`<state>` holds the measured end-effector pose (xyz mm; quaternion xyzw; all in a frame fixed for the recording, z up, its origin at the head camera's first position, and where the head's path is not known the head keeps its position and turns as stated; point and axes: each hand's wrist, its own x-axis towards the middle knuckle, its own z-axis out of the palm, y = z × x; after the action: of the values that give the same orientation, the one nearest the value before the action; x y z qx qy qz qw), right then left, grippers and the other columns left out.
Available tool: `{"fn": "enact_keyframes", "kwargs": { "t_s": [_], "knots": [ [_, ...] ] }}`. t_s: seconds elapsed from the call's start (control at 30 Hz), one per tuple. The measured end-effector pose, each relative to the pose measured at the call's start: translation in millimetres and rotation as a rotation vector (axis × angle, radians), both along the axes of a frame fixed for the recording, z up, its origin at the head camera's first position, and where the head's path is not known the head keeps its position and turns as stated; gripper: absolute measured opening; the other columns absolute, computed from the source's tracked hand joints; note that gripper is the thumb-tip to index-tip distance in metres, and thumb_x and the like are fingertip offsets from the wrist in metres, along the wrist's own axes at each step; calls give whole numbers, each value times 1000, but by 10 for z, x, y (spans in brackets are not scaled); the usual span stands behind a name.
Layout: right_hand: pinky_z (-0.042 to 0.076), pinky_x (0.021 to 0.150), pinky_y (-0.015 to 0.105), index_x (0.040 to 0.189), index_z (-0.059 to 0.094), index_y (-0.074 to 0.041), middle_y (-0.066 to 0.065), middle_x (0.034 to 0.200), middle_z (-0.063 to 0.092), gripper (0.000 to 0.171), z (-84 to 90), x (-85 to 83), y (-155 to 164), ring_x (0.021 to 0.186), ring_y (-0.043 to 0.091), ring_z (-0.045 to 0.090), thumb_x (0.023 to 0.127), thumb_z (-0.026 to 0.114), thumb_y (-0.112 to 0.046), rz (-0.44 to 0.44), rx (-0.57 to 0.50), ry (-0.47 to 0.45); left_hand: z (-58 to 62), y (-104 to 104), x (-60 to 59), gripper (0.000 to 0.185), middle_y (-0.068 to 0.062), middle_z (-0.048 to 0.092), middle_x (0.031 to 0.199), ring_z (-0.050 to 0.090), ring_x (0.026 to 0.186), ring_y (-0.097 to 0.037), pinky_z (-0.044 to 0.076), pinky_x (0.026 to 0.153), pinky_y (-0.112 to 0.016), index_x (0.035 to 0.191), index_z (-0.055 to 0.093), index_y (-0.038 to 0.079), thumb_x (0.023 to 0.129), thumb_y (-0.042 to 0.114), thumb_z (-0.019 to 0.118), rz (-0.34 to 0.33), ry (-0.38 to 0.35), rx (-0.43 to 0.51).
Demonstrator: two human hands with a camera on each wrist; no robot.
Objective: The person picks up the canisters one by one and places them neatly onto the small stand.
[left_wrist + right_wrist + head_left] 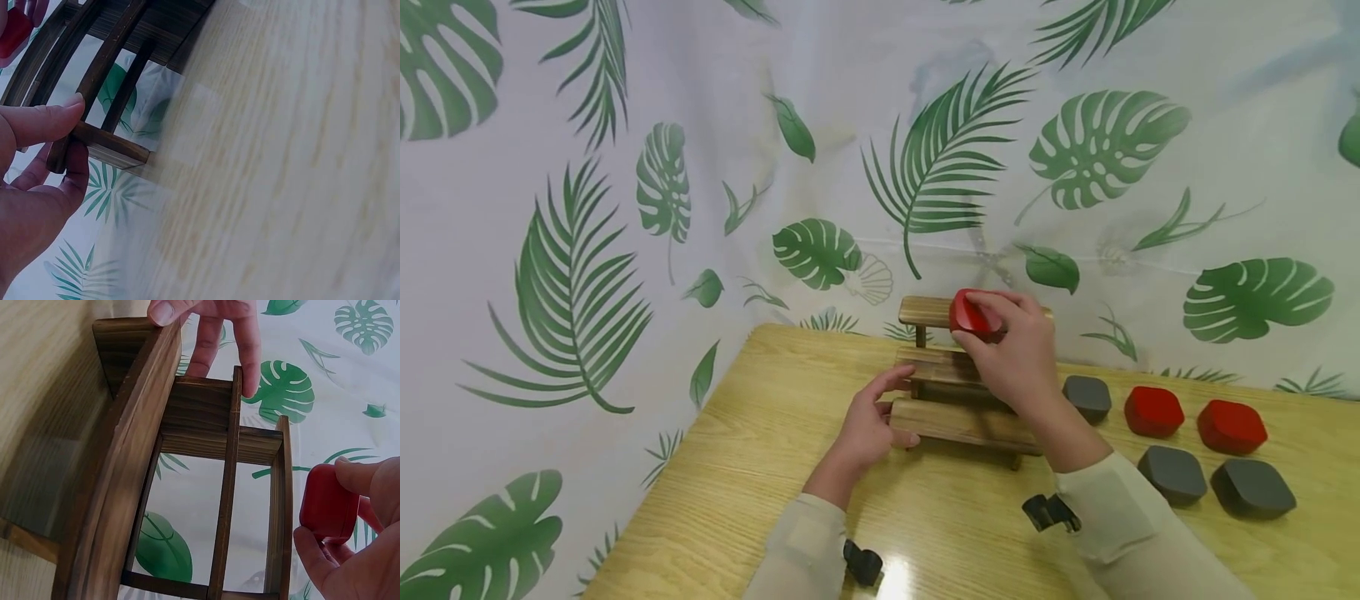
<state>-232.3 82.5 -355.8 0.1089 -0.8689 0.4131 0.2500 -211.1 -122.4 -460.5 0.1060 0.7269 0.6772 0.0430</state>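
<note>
Red box (973, 315) pinched in R hand (1015, 354), fingers curled round it, held at top step of wooden tiered stand (958, 421) on table (760, 467); not yet let go. L hand (868, 429) grips stand's left end, thumb + fingers on low frame bar. No box resting free on any step. Left on table at right: 2 red boxes (1153, 411), 3 grey boxes (1172, 473). Judged: early, first placing, 5 to go.

Your head camera is looking down at the table (760, 433) from above; both wrist cameras are sitting close, looking up at the same rack (156, 487).
</note>
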Motion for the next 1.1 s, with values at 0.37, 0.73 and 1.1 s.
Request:
{"fn": "enact_keyframes", "kwargs": {
  "t_s": [0.37,0.73,1.1],
  "knots": [
    [53,85,51,127,69,-10,19,130,53,47,72,-97,-76,119,37,48,82,84,-17,4,-4,-24,42,4,0,97,-8,53,134,56,95,-34,52,74,-37,143,55,28,67,-28,75,-8,0,-3],
    [53,86,52,126,70,-11,18,129,54,48,73,-184,-156,118,37,49,82,85,-21,5,-5,-55,-17,-11,-18,100,-5,54,133,57,90,-30,54,69,-37,141,55,32,65,-29,75,-5,13,-8],
    [54,84,50,126,70,-12,17,127,55,48,57,-272,-224,115,36,51,81,86,-22,12,-19,-55,-4,-20,-17,99,-4,53,132,57,92,-31,54,70,-38,141,56,33,66,-29,75,-5,-3,-5]
  ]
}}
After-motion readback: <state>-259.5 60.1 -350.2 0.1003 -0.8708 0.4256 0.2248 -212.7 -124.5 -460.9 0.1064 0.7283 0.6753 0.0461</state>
